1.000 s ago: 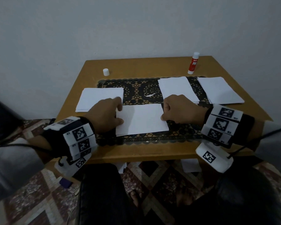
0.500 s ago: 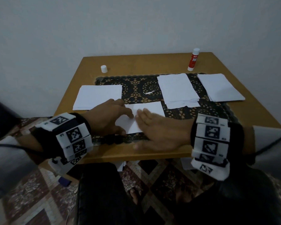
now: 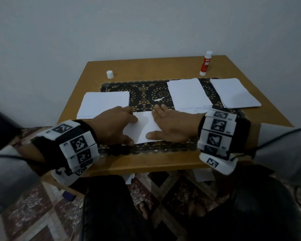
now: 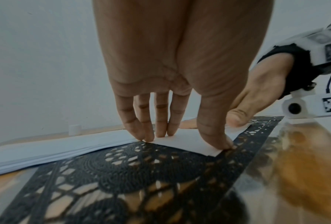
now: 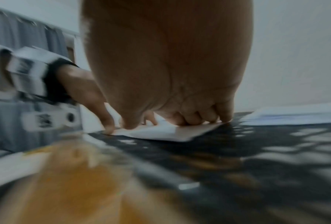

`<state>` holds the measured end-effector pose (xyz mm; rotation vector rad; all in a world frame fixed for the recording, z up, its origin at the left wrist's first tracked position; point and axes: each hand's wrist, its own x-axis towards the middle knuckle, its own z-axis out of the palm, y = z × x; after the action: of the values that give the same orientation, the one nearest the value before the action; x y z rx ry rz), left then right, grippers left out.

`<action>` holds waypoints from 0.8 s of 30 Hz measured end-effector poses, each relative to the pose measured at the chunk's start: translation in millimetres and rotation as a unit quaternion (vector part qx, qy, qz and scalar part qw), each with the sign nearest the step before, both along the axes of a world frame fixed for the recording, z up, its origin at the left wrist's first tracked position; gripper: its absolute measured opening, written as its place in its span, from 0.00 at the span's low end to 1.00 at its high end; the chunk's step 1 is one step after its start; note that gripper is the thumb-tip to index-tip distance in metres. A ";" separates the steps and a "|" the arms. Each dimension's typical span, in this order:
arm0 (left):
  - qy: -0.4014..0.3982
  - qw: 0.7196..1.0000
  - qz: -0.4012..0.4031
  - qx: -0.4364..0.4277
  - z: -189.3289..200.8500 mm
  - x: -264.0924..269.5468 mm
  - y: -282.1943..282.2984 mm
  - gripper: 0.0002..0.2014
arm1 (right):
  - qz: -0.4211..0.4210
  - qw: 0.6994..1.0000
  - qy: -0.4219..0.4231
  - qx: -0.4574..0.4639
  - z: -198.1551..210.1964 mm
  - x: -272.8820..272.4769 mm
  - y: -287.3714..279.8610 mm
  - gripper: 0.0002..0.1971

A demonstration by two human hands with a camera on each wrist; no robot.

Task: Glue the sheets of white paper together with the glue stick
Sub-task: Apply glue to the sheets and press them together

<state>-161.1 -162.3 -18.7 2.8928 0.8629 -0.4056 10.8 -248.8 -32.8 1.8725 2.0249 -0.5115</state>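
Note:
A white sheet [image 3: 144,127] lies on the black lace mat [image 3: 146,91] near the table's front edge. My left hand [image 3: 115,126] presses its fingertips [image 4: 141,128] and thumb on the sheet's [image 4: 189,142] left edge. My right hand [image 3: 174,126] lies flat on the right part of the sheet, fingers straight, and hides that part. In the blurred right wrist view the right hand's fingers [image 5: 199,116] touch the sheet [image 5: 170,131]. The red and white glue stick [image 3: 205,64] stands uncapped at the back right. Its white cap [image 3: 109,74] stands at the back left.
A paper stack [image 3: 102,103] lies at the left, just behind my left hand. Two more stacks [image 3: 186,94] [image 3: 233,93] lie at the right. A small paper scrap [image 3: 157,99] sits mid-mat. The wooden table [image 3: 146,68] stands against a wall; loose sheets lie on the floor.
My right hand went from a fist at the sheet's right edge to lying flat on the sheet. The left hand stayed on the left edge.

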 end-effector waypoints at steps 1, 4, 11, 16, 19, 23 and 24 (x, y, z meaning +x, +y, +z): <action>0.000 1.000 0.000 0.003 0.4 -0.5 -0.7 0.35 | 0.020 1.000 0.002 -0.002 -2.2 -4.6 -2.3 0.49; -0.003 1.000 0.001 0.009 0.9 -3.5 -2.4 0.34 | 0.075 0.997 0.004 -0.011 -6.1 -16.1 -8.3 0.48; -0.008 1.000 0.000 0.024 0.6 -6.6 -6.1 0.32 | 0.056 0.998 0.003 0.004 -2.9 -21.4 2.1 0.48; 0.027 1.000 -0.003 0.012 6.2 -0.4 -6.9 0.31 | 0.039 0.999 -0.012 -0.018 4.0 -4.9 -1.1 0.47; 0.061 0.998 -0.003 -0.005 14.5 10.9 -8.8 0.28 | 0.034 0.999 -0.021 -0.012 1.4 4.7 -4.6 0.42; 0.073 0.997 -0.019 -0.028 9.9 27.3 -14.4 0.32 | 0.038 0.999 0.003 -0.021 1.4 13.3 -12.5 0.37; 0.087 0.995 -0.023 -0.033 5.6 29.3 -15.3 0.34 | 0.037 0.999 0.005 -0.020 1.4 14.9 -12.0 0.37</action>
<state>-131.8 -177.6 -13.2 2.8533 0.7901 -0.6866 25.8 -260.8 -31.4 1.7682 2.0672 -0.5378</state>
